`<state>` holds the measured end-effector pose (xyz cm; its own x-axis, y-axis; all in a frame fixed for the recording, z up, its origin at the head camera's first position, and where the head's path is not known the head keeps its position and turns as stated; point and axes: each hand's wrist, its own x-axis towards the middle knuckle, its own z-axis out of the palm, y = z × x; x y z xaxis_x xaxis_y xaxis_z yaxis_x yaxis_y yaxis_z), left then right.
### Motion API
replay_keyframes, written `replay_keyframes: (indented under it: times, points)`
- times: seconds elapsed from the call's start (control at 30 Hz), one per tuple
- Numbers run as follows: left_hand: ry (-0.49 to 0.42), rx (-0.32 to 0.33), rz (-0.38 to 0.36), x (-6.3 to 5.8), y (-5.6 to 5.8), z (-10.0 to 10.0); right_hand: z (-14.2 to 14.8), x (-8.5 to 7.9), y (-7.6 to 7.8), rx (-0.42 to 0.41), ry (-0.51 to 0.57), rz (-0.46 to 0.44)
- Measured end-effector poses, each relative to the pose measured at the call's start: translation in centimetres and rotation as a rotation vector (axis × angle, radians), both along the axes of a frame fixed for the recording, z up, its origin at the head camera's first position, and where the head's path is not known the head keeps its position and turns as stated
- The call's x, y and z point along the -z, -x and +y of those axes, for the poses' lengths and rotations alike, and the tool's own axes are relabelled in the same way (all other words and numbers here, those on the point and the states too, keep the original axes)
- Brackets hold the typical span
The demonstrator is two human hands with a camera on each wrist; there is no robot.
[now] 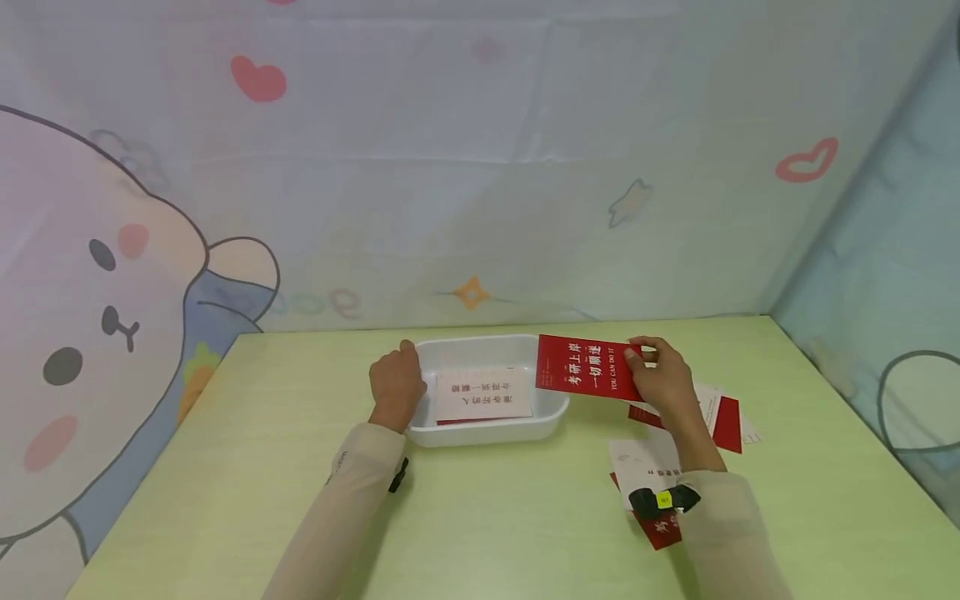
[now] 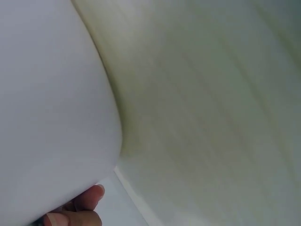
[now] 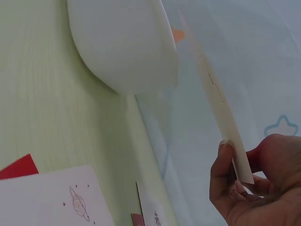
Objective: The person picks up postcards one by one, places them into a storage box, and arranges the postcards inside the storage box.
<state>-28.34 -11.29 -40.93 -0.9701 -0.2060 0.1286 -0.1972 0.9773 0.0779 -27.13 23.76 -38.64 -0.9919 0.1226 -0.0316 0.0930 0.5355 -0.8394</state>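
A white plastic tub (image 1: 480, 433) stands toward the back of the table, and pale and red printed cards (image 1: 483, 398) lie inside it. My left hand (image 1: 397, 385) grips the tub's left end; in the left wrist view its fingertips (image 2: 91, 197) curl at the white wall. Between thumb and fingers my right hand (image 1: 662, 379) pinches a red card (image 1: 577, 367) with white lettering, held up over the tub's right end. From the right wrist camera the card (image 3: 221, 108) appears nearly edge-on, its pale back showing.
Right of the tub, red and white cards (image 1: 727, 423) lie loosely overlapped. A second group of cards (image 1: 637, 471) lies nearer, partly hidden by my right wrist. Behind the light green table (image 1: 480, 517) hangs a printed cloth (image 1: 450, 208), with another cloth wall (image 1: 900, 275) on the right.
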Motion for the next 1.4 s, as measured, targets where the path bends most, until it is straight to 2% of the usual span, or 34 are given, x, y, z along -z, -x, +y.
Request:
replay_keyframes:
  times: [0.13, 0.47, 0.73, 0.93, 1.23, 1.4]
  points:
    - [-0.003, -0.009, -0.008, -0.1, -0.1, 0.0, -0.9, 0.0, 0.1, -0.020, 0.009, -0.005]
    - [-0.012, -0.010, -0.003, 0.0, -0.4, 0.3, -3.2, -0.1, 0.1, -0.005, -0.009, 0.015]
    - [-0.008, -0.002, 0.016, -0.1, -0.6, 0.3, -4.1, 0.0, 0.0, -0.071, 0.027, 0.005]
    - [0.004, -0.008, 0.001, -0.2, -0.7, 0.2, -5.3, 0.0, 0.1, -0.096, 0.045, 0.014]
    - [0.013, 0.003, 0.027, -0.1, -0.7, 0.3, -6.1, -0.6, -0.1, -0.143, 0.116, -0.032]
    - [0.024, -0.003, 0.014, 0.0, -0.6, 0.2, -6.9, -0.9, -0.1, -0.178, 0.141, -0.057]
